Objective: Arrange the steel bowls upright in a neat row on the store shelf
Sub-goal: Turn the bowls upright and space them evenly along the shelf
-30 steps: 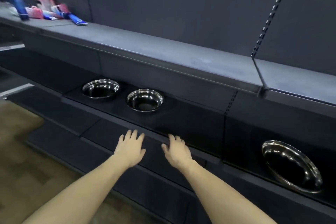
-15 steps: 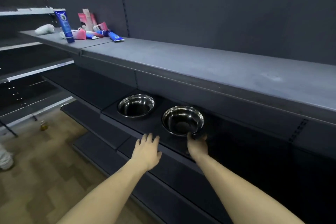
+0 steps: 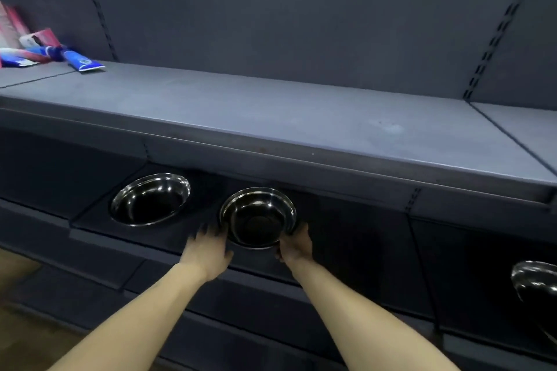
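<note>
Two steel bowls stand upright on the dark lower shelf (image 3: 99, 224). The left bowl (image 3: 150, 199) sits alone. The middle bowl (image 3: 257, 217) is tipped slightly toward me, and both hands are on it. My right hand (image 3: 295, 245) grips its near right rim. My left hand (image 3: 206, 248) touches its left side with fingers spread and blurred. A third steel bowl (image 3: 535, 288) shows at the far right edge, lower down, partly cut off.
A grey upper shelf (image 3: 301, 117) overhangs the bowls, leaving a low gap above them. Several blue and pink tubes and packs (image 3: 45, 51) lie at its far left. Slotted uprights run up the back panel. Wood floor shows at the bottom left.
My left hand has moved from the shelf's front edge up to the middle bowl's left side. My right hand stays on the rim, and the bowl now tilts toward me. The view swung right.
</note>
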The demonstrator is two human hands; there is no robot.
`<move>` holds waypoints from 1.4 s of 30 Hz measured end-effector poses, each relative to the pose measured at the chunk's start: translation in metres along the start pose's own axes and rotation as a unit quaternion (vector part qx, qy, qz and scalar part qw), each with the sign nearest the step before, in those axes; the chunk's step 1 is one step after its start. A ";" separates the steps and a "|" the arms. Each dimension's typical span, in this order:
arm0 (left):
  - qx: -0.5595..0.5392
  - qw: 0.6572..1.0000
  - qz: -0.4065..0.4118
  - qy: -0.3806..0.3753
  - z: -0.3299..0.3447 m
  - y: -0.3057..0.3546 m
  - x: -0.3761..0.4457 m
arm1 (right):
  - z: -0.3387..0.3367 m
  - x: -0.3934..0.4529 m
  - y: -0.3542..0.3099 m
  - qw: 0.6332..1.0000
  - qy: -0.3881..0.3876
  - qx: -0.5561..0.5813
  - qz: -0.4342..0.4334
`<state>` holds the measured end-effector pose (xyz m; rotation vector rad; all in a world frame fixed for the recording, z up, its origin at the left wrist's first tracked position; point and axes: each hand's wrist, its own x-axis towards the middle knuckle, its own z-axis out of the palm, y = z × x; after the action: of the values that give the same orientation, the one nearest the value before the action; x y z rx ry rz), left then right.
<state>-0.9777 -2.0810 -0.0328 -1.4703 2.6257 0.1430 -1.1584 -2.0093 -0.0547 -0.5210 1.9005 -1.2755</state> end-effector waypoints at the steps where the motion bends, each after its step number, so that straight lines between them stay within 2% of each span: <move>1: 0.001 1.000 0.016 -0.002 -0.001 0.003 0.001 | -0.006 -0.004 0.002 1.000 0.015 0.009 0.003; 9: -0.051 0.990 0.132 0.001 0.009 0.044 -0.011 | -0.050 -0.044 0.035 0.987 0.146 0.073 0.001; 14: -0.082 0.977 0.199 -0.012 0.021 0.084 -0.022 | -0.090 -0.073 0.058 0.970 0.235 0.057 0.023; 21: -0.100 0.962 0.254 -0.026 0.025 0.144 -0.051 | -0.148 -0.099 0.083 0.950 0.300 0.066 0.048; 30: -0.068 0.951 0.297 -0.052 0.010 0.210 -0.057 | -0.232 -0.112 0.100 0.947 0.308 0.070 0.054; 36: 0.026 0.972 0.229 -0.044 0.003 0.232 -0.058 | -0.275 -0.098 0.110 0.957 0.285 0.036 0.045; 42: 0.082 0.980 0.174 -0.042 0.003 0.241 -0.063 | -0.292 -0.095 0.100 0.975 0.218 0.038 0.035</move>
<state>-1.1503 -1.9023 -0.0210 -0.9250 2.7246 0.0202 -1.3203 -1.7303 -0.0520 -0.1363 2.1900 -1.4992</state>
